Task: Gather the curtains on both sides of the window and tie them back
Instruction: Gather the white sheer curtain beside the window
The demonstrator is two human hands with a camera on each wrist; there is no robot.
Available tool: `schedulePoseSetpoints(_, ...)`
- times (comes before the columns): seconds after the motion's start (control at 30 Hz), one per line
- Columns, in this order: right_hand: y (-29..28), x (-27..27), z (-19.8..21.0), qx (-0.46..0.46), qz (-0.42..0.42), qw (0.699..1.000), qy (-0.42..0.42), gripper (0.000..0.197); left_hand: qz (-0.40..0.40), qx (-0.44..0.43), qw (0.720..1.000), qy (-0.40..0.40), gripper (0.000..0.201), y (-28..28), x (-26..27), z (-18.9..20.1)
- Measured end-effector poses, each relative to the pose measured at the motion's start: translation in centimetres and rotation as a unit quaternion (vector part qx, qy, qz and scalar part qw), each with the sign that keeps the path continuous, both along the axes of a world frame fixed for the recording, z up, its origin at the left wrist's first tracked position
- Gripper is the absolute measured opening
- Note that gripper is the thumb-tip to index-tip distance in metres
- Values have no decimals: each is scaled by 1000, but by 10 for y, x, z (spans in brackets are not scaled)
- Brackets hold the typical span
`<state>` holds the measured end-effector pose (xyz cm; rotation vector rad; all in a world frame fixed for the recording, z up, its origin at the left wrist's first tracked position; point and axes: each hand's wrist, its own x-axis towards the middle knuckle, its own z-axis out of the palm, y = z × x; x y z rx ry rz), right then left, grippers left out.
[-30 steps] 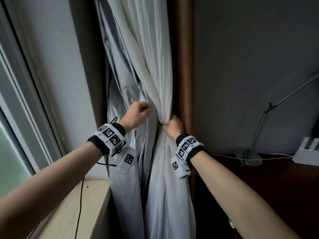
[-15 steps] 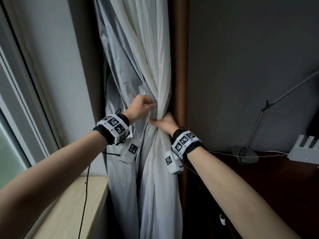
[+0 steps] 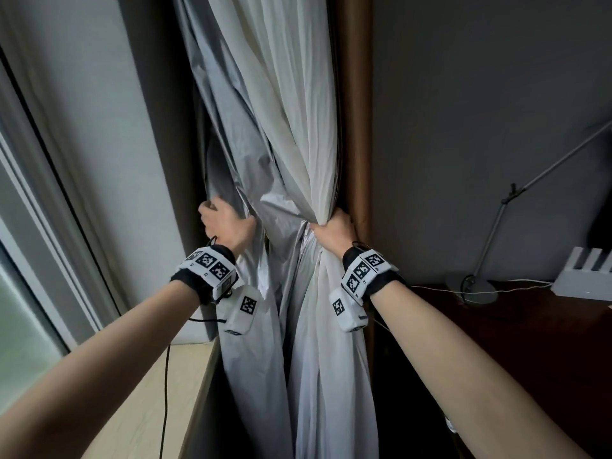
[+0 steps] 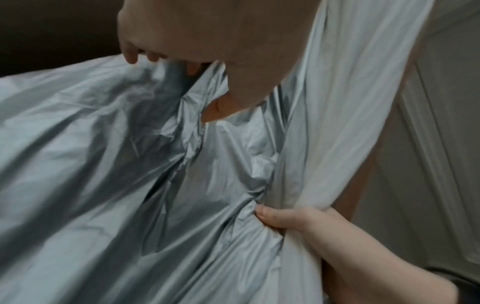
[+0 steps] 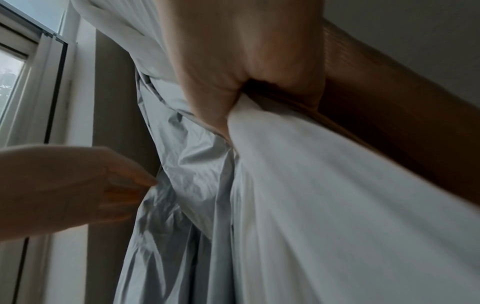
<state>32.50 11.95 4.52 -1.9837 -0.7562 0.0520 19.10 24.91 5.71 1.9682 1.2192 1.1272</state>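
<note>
A curtain hangs to the right of the window: a cream front layer (image 3: 291,104) and a shiny silver-grey lining (image 3: 231,134). My right hand (image 3: 331,226) grips the gathered bunch against the brown wooden post (image 3: 354,127), fingers curled round the cloth (image 5: 272,185). My left hand (image 3: 225,220) holds the lining's left edge, apart from the bunch; the left wrist view shows its thumb and fingers (image 4: 207,109) pinching crumpled lining (image 4: 130,164). The right hand's thumb (image 4: 267,214) presses the twisted cloth. No tie-back is in view.
The window frame (image 3: 49,210) runs down the left, with a pale wooden sill (image 3: 159,392) below and a black cable (image 3: 164,409) hanging over it. At the right, a dark desk (image 3: 530,342) carries a grey lamp (image 3: 470,286) and a white router (image 3: 586,276).
My left hand has moved left, away from the bunch, pulling the lining's edge out. My right hand has closed tighter round the gathered cloth by the post.
</note>
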Motion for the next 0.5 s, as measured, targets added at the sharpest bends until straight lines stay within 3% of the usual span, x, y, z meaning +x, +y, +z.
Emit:
schedulePoseSetpoints(0.1,-3,2,1,-1,0,1000,3,52,-2,-68,998,11,99,12,5,1)
schedulePoseSetpoints(0.2,-7,3,1,3,5,1000,5,52,-39,-109,993,-26,113,18,12,4)
schedulePoseSetpoints(0.3,-12,5,1,10,11,1000,5,54,-94,-148,983,-60,112,20,17,9)
schedulePoseSetpoints(0.33,-13,6,0,10,13,1000,6,54,-103,-151,981,-68,102,22,19,9)
schedulePoseSetpoints(0.47,-14,7,-2,1,10,1000,-11,51,-138,-146,973,-111,20,19,22,7)
schedulePoseSetpoints(0.5,-14,7,-4,-2,8,1000,-19,50,-162,-141,970,-116,9,13,21,8)
